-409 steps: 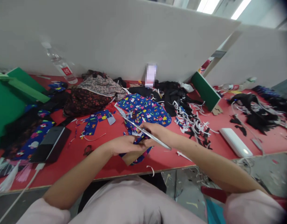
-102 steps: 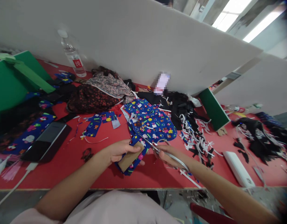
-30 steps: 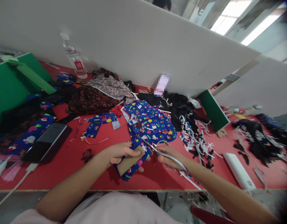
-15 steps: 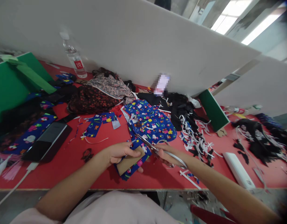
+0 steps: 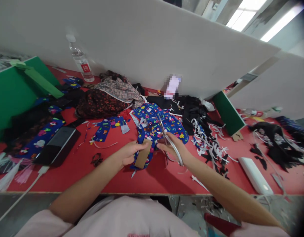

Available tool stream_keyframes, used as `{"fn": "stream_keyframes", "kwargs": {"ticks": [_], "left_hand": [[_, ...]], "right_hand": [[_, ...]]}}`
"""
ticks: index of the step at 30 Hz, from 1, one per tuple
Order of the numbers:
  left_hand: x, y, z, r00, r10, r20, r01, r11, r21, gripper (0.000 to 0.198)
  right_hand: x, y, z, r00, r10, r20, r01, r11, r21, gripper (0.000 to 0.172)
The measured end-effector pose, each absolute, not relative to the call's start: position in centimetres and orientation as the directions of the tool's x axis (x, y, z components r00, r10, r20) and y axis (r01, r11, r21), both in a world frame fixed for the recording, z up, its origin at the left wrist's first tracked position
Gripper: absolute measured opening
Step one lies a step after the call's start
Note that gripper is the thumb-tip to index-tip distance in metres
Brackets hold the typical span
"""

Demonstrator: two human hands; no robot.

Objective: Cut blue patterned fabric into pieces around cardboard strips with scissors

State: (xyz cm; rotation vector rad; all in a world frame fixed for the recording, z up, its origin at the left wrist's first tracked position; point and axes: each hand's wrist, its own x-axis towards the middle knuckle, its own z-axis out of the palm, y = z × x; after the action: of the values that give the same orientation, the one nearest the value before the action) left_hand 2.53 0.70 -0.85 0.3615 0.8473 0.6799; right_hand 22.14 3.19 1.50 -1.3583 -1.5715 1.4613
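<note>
A tan cardboard strip (image 5: 142,156) lies against blue cartoon-print fabric (image 5: 148,158), and my left hand (image 5: 129,153) pinches the two together with the thumb on top. My right hand (image 5: 173,146) has its fingers in the handles of a pair of metal scissors (image 5: 163,126), whose blades point up and away over the larger blue printed piece (image 5: 170,126). That larger piece spreads over the table just beyond both hands. Whether the blades touch the cloth I cannot tell.
On the red table (image 5: 97,181) stand a water bottle (image 5: 85,67) and a black power bank (image 5: 57,144) with a cable. Dark floral cloth (image 5: 100,105), black and white scraps (image 5: 210,146), a white device (image 5: 255,176) and a green divider (image 5: 228,113) surround the work. A phone (image 5: 172,87) leans on the partition.
The scissors have swung upright and moved away from the cardboard edge. My left hand has turned the cardboard and fabric steeper and shifted them slightly away from my body.
</note>
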Motion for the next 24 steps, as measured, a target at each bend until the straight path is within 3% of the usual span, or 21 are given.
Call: {"fn": "stream_keyframes", "kwargs": {"ticks": [4, 10, 14, 18, 22, 24], "left_hand": [[2.8, 0.3, -0.5, 0.496, 0.704, -0.508, -0.411, 0.706, 0.577, 0.022], [3.2, -0.3, 0.4, 0.496, 0.719, -0.486, -0.411, 0.688, 0.598, 0.019], [2.6, -0.2, 0.9, 0.659, 0.659, -0.363, -0.416, 0.721, 0.554, 0.049], [1.8, -0.2, 0.9, 0.747, 0.63, -0.211, -0.479, 0.731, 0.486, 0.076], [1.9, -1.0, 0.6, 0.652, 0.711, -0.263, -0.428, 0.631, 0.647, 0.059], [2.1, -1.4, 0.6, 0.564, 0.774, -0.287, -0.371, 0.548, 0.75, 0.067]], "right_hand": [[20.7, 4.2, 2.0, -0.382, 0.913, -0.141, 0.273, -0.034, -0.961, 0.044], [19.8, 3.7, 3.4, -0.374, 0.887, -0.272, 0.232, -0.194, -0.953, 0.038], [20.6, 3.1, 3.9, -0.326, 0.923, -0.205, 0.208, -0.142, -0.968, 0.033], [21.3, 2.6, 4.3, -0.276, 0.931, -0.237, 0.209, -0.182, -0.961, 0.034], [21.4, 2.2, 4.1, -0.26, 0.939, -0.224, 0.188, -0.179, -0.966, 0.031], [21.5, 2.1, 3.7, -0.252, 0.944, -0.211, 0.176, -0.17, -0.97, 0.03]]}}
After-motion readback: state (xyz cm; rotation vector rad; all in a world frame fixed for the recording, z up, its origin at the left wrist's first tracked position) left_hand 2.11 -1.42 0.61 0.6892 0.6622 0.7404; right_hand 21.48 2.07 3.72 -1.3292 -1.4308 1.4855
